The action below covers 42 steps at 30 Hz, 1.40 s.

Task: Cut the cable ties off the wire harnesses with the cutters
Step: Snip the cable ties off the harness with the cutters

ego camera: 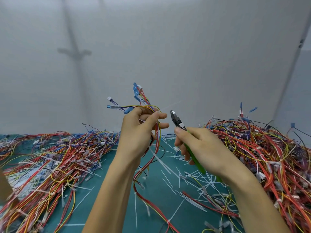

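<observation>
My left hand (pixel 138 133) grips a wire harness (pixel 155 148) of red, yellow and purple wires, held up above the green mat. Its blue and white connectors (pixel 136 91) fan out above my fingers, and its tail hangs down to the mat. A thin white cable tie (pixel 170 105) sticks out from between my thumb and forefinger toward the upper right. My right hand (pixel 200 148) holds the green-handled cutters (pixel 193 153). Their metal jaws (pixel 174 117) point up, slightly parted, just right of my left fingertips and apart from the tie.
A large heap of harnesses (pixel 50 162) covers the mat on the left, and another heap (pixel 262 153) rises on the right. Several cut white ties (pixel 190 180) litter the green mat (pixel 107 207) between them. A grey wall stands behind.
</observation>
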Tool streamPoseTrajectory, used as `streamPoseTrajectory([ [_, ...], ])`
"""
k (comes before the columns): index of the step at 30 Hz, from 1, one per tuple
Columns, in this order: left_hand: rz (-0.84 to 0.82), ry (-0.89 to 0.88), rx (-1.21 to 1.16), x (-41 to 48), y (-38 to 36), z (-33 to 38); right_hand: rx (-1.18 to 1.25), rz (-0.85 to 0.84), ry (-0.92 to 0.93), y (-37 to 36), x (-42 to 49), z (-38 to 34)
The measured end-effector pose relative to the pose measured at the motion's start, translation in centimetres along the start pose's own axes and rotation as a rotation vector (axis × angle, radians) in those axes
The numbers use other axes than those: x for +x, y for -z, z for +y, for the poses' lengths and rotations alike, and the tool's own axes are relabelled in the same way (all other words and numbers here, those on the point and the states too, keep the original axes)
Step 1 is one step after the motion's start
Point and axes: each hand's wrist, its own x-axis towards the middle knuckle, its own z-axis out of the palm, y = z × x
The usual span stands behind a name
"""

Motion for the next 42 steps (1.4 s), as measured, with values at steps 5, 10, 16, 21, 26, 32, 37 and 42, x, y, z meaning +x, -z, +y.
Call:
streamPoseTrajectory([
  [5, -0.033, -0.004, 0.011, -0.2, -0.2, 0.1, -0.145, 0.043, 0.043, -0.1, -0.1, -0.2],
  [10, -0.058, -0.044, 0.035, -0.2, -0.5, 0.1, -0.108, 0.073, 0.029, -0.8, 0.1, -0.1],
  [16, -0.061, -0.055, 0.047, -0.4, -0.9, 0.2, -0.059, 0.105, 0.028, -1.2, 0.3, -0.1],
  [21, -0.046, -0.059, 0.049, -0.4, -1.0, 0.2, -0.056, 0.127, 0.035, -1.5, 0.4, -0.1],
  [26, -0.052, -0.042, 0.031, -0.5, -1.0, 0.3, 0.028, 0.099, -0.003, -1.6, 0.3, -0.3],
  [32, -0.058, -0.011, 0.009, -0.6, -0.8, 0.4, 0.194, 0.002, -0.059, -1.5, 0.2, -0.7],
  [37, -0.073, -0.035, 0.024, -0.5, -0.7, 0.6, 0.251, -0.053, -0.065, -1.2, 0.0, -0.7],
  [42, -0.069, -0.056, 0.068, -0.2, -0.7, 0.2, 0.247, -0.036, -0.065, -1.3, 0.1, -0.5],
])
